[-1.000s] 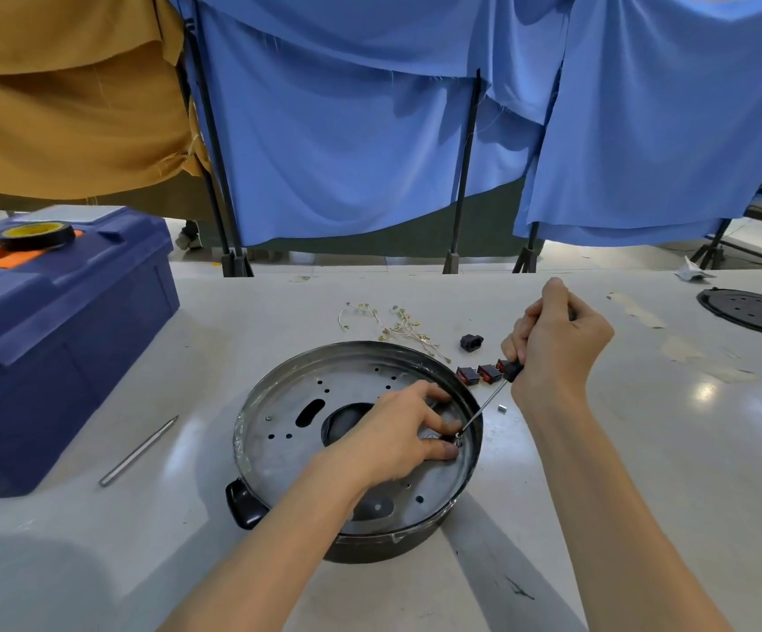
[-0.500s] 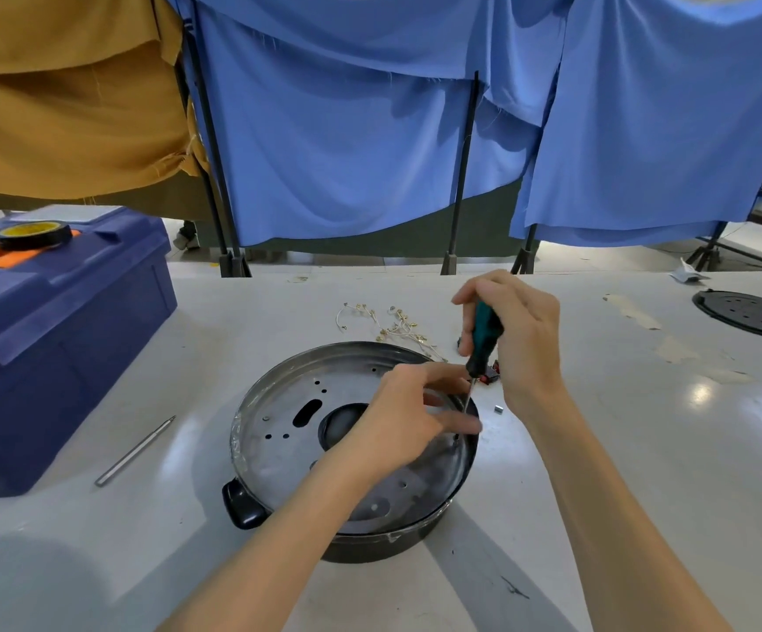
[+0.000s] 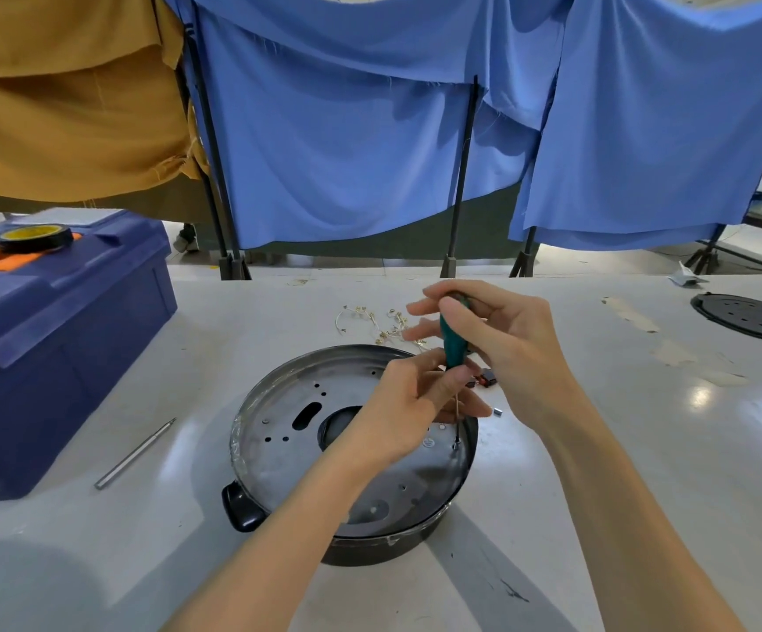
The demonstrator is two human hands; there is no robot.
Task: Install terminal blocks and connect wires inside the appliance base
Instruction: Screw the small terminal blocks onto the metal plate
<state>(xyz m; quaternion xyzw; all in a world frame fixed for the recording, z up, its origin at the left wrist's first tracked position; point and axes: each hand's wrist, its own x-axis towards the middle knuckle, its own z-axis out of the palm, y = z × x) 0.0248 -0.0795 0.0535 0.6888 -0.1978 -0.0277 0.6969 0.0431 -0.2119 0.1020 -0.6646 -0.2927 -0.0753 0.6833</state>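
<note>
The right hand (image 3: 509,342) clasps the green screwdriver (image 3: 452,342) upright, the left hand (image 3: 404,405) pinches its shaft, likely to steady the tip at three o'clock inside the appliance base (image 3: 278,453), terminal blocks (image 3: 488,379) lying just past its rim

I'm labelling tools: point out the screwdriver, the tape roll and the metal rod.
screwdriver (image 3: 452,344), head view, green handle.
tape roll (image 3: 46,244), head view, black side wall.
metal rod (image 3: 135,452), head view, middle of shaft.
</note>
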